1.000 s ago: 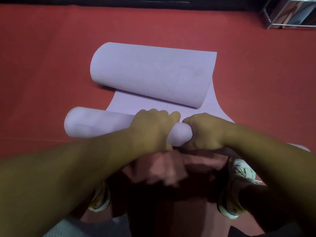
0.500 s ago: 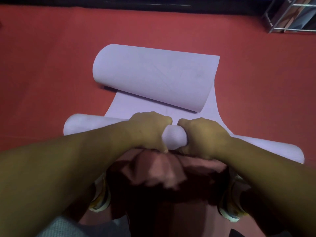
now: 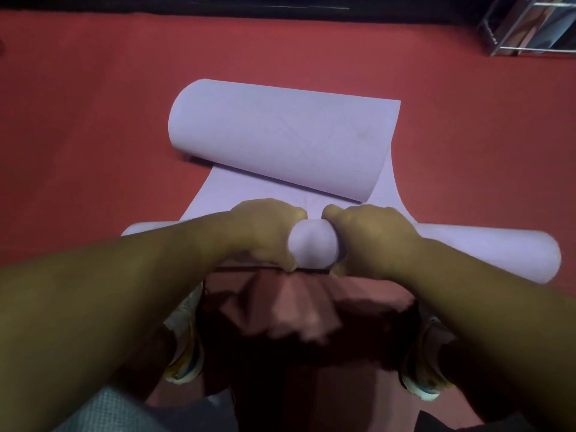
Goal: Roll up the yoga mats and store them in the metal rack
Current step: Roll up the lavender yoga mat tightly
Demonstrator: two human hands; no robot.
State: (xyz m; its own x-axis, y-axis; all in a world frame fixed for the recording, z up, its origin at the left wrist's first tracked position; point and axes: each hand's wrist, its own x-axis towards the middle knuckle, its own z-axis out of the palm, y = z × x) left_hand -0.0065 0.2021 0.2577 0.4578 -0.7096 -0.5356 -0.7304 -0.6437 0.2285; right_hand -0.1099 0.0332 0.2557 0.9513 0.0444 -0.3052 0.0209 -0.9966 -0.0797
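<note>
Dim, soft focus, wide-angle edge warping

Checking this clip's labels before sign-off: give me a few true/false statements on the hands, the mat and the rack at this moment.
1. Both hands grip the near roll of the lilac yoga mat. True: left hand and right hand curl round it.
2. The mat's far end lies flat. False: it curls over in a loose roll.
3. The metal rack stands at the top right. True.
4. The mat is in the rack. False: it lies on the red floor.
</note>
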